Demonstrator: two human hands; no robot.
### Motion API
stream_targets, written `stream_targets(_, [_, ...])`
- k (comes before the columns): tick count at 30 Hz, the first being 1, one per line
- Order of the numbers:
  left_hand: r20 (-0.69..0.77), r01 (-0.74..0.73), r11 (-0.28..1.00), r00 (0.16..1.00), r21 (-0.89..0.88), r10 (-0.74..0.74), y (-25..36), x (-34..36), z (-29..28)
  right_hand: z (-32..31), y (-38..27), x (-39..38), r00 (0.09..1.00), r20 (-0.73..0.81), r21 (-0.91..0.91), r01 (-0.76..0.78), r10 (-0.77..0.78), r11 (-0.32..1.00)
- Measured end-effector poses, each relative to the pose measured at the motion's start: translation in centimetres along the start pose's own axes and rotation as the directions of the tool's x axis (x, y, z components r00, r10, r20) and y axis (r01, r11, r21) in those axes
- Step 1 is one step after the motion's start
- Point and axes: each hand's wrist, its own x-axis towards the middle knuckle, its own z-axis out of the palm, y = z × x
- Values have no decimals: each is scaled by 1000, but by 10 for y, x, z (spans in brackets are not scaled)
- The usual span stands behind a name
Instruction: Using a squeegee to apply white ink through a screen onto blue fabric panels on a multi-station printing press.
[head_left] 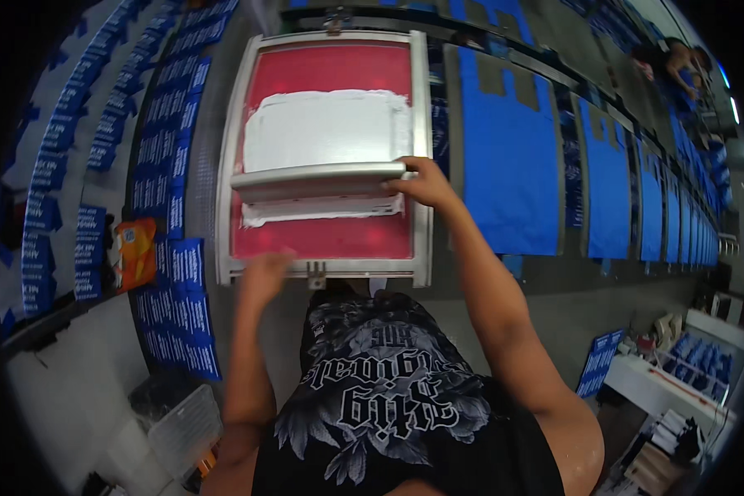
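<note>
A screen printing frame with silver metal edges and red mesh lies in front of me. White ink coats a broad patch of the mesh, with a thinner smeared strip nearer to me. Across the screen lies a long metal squeegee. My right hand grips the squeegee's right end, fingers closed round it. Over the near left corner of the frame is my left hand, off the squeegee and smeared by motion, so its fingers cannot be made out.
Blue fabric panels lie in a long row to the right. Printed blue pieces line the racks at left, beside an orange package. A white bench stands lower right. Another person is at the far right.
</note>
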Motion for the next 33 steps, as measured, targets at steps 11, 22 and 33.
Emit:
stream_targets(11, [-355,-58,913,930,-403,-98,-50,69,-55,-25,27,7,989,-60,364,-107,138,925])
stream_targets(22, [-285,-213,834,956,-509,70,193,43,163,-278,150,-146,932,-239,366,-175,274,914])
stream_targets(33, [-373,-113,899,926,-422,-58,225,49,221,-336,221,-118,962,-193,249,-144,195,958])
